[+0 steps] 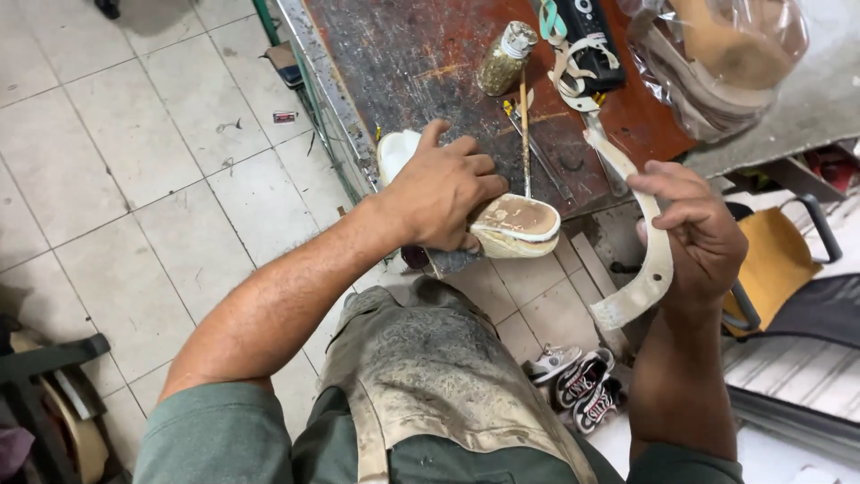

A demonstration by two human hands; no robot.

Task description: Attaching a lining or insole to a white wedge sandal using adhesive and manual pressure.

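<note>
Shoe sole (515, 226), pale cream around the rim with a scuffed tan inner face, lies on its side under the left hand (443, 193), which is closed over its near end with the thumb lifted and the fingers (479, 170) curled across the top. Sole and hand sit at the near edge of a worn, dark red workbench (421, 54), with part of the sole jutting out past the edge above the person's lap. A white rounded piece (394, 152) shows just behind the left wrist.

The right hand (699, 229) is held up off to the right of the sole, apart from it, and pinches a long curved cream strip (649, 255) between thumb and bent fingers; the strip arcs from above the hand down past the palm, its lower end stained and ragged.

Just beyond the left hand's knuckles a thin wooden stick (524, 134) lies on the bench, touching or almost touching the sole. Farther out stands a small bottle of gold glitter (504, 61) with a silver cap. Beyond the right hand lie loose white straps (573, 67) on a black flat object, and a clear plastic bag (717, 54) holding tan pieces.

Below both hands a grimy apron (430, 376) covers the lap, and a pair of black and white sneakers (582, 381) rests on the tiled floor (134, 161) beneath the right forearm.
</note>
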